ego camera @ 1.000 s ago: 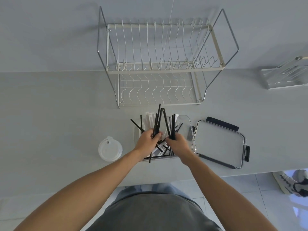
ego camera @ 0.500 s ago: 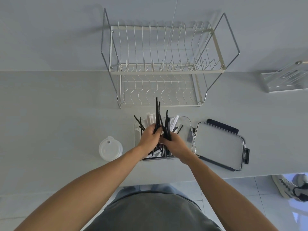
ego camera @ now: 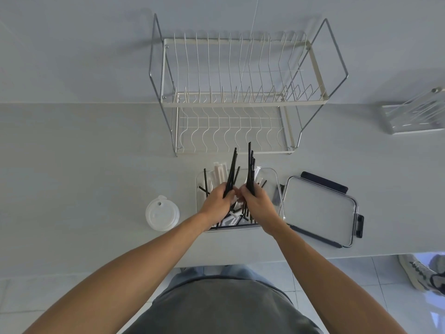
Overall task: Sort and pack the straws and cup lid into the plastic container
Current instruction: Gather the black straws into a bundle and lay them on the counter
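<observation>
gripping a bunch of black straws (ego camera: 231, 169), the left hand (ego camera: 216, 201) has its fingers curled tight round them above the clear plastic container (ego camera: 273, 175); the right hand (ego camera: 258, 201), just beside it, grips a second bunch of black straws (ego camera: 250, 165), both bunches pointing up and away from the person. more black straws and white wrapped straws (ego camera: 220, 173) lie loose inside the container. left of the container, apart from it, the white cup lid (ego camera: 162, 215) rests on the counter (ego camera: 84, 165). right of the container its clear container lid (ego camera: 317, 208) lies flat. beyond the container stands a wire dish rack (ego camera: 236, 97).
</observation>
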